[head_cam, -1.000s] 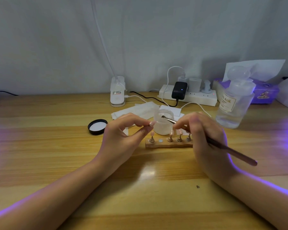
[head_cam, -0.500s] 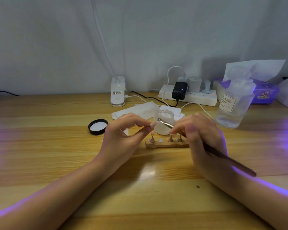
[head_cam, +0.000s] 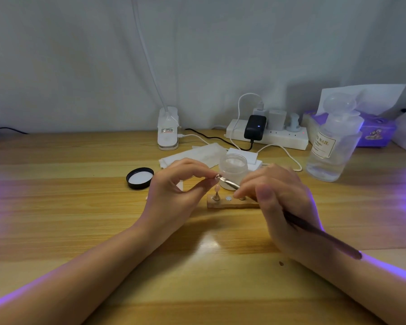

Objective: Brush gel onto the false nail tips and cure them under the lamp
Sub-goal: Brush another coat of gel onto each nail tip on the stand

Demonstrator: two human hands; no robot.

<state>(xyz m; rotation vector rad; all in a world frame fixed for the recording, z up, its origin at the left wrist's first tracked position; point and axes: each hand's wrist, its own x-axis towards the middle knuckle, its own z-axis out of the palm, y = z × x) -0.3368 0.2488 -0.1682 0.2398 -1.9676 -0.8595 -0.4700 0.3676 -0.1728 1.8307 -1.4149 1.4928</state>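
A: On the wooden table, seen from the head camera, we have the left hand raised just over the wooden stand, thumb and forefinger pinched on a nail tip.

B: And we see the right hand curled round a brush, held like a pen. Its metal end reaches across to that pinched tip and touches it.

A: Agreed. Below them we count one more tip standing on a peg at the left end of the stand; the right end is hidden behind the right hand.

B: Just behind the stand we find the open frosted jar, and its black lid lies well to the left, inside up.

A: Farther back we note a white lamp base, a power strip with plugs, and to the right a clear bottle in front of a purple tissue box.

B: We also see violet light along both table edges.
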